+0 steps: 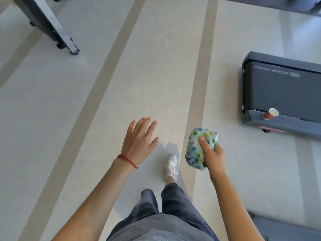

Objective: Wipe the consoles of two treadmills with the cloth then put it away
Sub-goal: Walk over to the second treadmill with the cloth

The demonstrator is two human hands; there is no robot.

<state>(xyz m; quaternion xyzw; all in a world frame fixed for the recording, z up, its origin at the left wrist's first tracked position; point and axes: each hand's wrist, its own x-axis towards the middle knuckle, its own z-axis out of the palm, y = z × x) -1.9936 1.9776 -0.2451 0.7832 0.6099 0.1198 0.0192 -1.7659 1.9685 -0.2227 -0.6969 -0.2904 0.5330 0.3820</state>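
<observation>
A gym floor, this: the rear deck of a dark treadmill (pixel 284 94) branded Star Trac sits at right, another machine's metal leg (pixel 52 26) angles in top left, on pale striped vinyl flooring (pixel 104 101).

Polka-dot cloth (pixel 199 148) bunched in rt hand (pixel 212 153), treadmill (pixel 284 87) rear nearby

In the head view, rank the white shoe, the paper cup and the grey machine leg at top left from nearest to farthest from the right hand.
Measured from the right hand, which grips the dotted cloth:
1. White shoe, on the floor just to the hand's left.
2. Paper cup, on the treadmill's rear edge, up and to the right.
3. Grey machine leg, far off at top left.
</observation>
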